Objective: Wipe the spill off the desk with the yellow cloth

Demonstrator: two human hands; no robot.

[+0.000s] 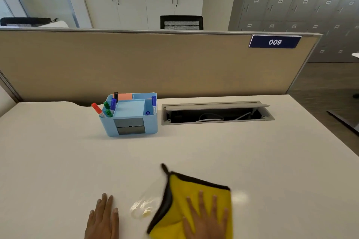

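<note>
Beige partition backs your white desk [58, 151], where a blue organiser [130, 116] of markers stands toward the far edge. At the near edge, your right hand [206, 217] presses flat, fingers spread, on the yellow cloth [186, 196], just beside the spill [141, 207]. Your left hand [103, 219] lies open and empty on the desk.

Yellow cloth [194, 196] fluffy, matt; desk [252, 161] smooth, faint sheen; organizer [151, 124] smooth plastic; spill [141, 208] glossy.
</note>
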